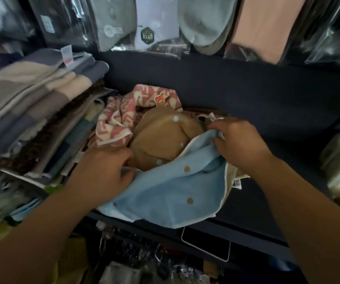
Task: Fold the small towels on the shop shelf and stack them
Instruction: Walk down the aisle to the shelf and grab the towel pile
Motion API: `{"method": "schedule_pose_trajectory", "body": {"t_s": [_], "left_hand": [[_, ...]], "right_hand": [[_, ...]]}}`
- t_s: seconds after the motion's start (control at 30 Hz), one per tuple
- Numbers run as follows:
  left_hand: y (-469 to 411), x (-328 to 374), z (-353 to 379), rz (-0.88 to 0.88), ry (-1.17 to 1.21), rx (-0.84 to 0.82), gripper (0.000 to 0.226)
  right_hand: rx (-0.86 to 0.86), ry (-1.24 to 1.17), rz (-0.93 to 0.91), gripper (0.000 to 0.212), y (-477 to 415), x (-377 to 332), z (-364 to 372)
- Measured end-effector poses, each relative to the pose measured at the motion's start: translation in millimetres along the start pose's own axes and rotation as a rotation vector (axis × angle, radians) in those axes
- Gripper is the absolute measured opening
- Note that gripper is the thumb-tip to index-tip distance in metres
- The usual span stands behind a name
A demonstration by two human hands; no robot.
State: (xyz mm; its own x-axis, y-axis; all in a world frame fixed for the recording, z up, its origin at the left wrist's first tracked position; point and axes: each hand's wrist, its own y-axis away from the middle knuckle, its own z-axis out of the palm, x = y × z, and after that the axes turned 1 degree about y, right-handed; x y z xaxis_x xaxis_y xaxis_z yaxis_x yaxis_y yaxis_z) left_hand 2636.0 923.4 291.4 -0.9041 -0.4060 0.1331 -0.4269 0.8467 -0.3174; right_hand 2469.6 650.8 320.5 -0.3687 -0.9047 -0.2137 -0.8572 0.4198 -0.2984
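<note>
A blue towel (pixel 171 187) with brown dots is draped over the near edge of the dark shelf (pixel 247 95). Its far right corner is pinched by the right hand (pixel 238 140), and its left edge is gripped by the left hand (pixel 105 171). Behind it a tan towel (pixel 163 136) and a pink patterned towel (pixel 120 115) are lying crumpled. Folded towels (pixel 31 103) are stacked at the left.
</note>
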Motion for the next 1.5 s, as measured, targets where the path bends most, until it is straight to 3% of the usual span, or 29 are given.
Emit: {"method": "schedule_pose_trajectory", "body": {"t_s": [0.1,0.17,0.27,0.37,0.43,0.53,0.73,0.87,0.9,0.97,1.0,1.07,1.2,1.33,1.43,1.5], "left_hand": [[2,15,17,0.073,0.048,0.023,0.046],[3,20,23,0.103,0.080,0.031,0.046],[0,30,23,0.124,0.277,0.018,0.037],[-10,43,4,0.007,0.613,0.014,0.030],[-21,48,-14,-0.036,0.751,0.027,0.029],[-37,54,-43,-0.016,0.869,0.020,0.031],[-55,49,-70,-0.153,1.344,0.074,0.011],[-61,23,-78,-0.285,1.420,0.097,0.021],[-58,13,-83,-0.276,1.417,0.027,0.011],[-53,-7,-94,-0.253,1.305,-0.176,0.055],[-52,-12,-99,-0.272,1.244,-0.249,0.066],[-54,-17,-101,-0.289,1.115,-0.342,0.056],[-73,-8,-71,-0.349,0.724,-0.141,0.025],[-83,-15,-33,-0.401,0.480,0.037,0.028],[-81,-14,-17,-0.329,0.278,0.174,0.030],[-74,-14,-10,-0.298,0.165,0.232,0.027]], "right_hand": [[0.303,-0.142,0.046,0.015,15,0,-19],[0.430,-0.161,0.076,0.011,29,1,-40],[0.515,-0.088,0.103,0.012,54,5,-76],[0.538,0.064,0.123,0.015,79,6,-113],[0.480,0.126,0.073,0.014,92,4,-138],[0.315,-0.063,0.013,0.012,107,1,-163],[-0.108,-0.349,0.005,0.032,124,11,-184],[-0.481,-0.300,0.053,0.021,137,23,-185],[-0.547,-0.296,0.069,0.020,141,25,-185],[-0.605,-0.354,0.086,0.020,149,28,-190],[-0.604,-0.387,0.105,0.021,150,29,-194],[-0.563,-0.366,0.161,0.021,147,36,-198],[-0.441,-0.017,0.271,0.016,113,52,-170],[-0.187,0.201,0.459,0.022,71,68,-118],[0.031,0.332,0.575,0.026,60,75,-85],[0.077,0.417,0.595,0.036,64,74,-62]]}}
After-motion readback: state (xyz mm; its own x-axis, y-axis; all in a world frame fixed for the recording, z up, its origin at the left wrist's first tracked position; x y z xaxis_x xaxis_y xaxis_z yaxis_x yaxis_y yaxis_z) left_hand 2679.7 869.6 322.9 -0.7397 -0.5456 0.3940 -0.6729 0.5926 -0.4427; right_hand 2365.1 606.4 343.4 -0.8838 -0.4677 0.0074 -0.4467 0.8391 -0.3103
